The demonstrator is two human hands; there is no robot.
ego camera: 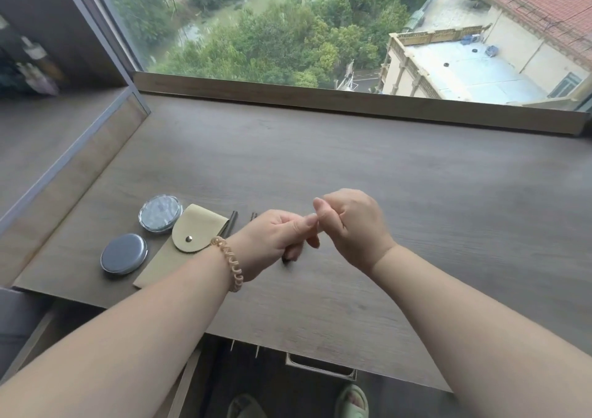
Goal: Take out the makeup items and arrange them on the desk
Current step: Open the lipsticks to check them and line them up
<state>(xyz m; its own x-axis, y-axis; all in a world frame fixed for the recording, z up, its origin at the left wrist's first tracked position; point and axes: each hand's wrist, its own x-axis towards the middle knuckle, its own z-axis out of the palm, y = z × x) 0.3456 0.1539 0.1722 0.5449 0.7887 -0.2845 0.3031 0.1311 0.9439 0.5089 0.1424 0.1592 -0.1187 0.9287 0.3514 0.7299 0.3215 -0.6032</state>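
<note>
Above desk (416, 193), left hand (272, 241) touches right hand (352, 225) (curled).

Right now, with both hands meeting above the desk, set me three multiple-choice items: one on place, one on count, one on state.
1. Where do the faceted clear-lidded round case and the smooth grey round case lie relative to the beige suede pouch? A right of it; B left of it; C stacked on it.
2. How many round cases lie on the wooden desk? A one; B two; C four.
3. The pouch's flap is: A folded down over its body; B torn off; C standing upright.
Answers: B, both sit at the pouch's left side; B, only those two show; A, the flap lies flat, snap stud up.
</note>
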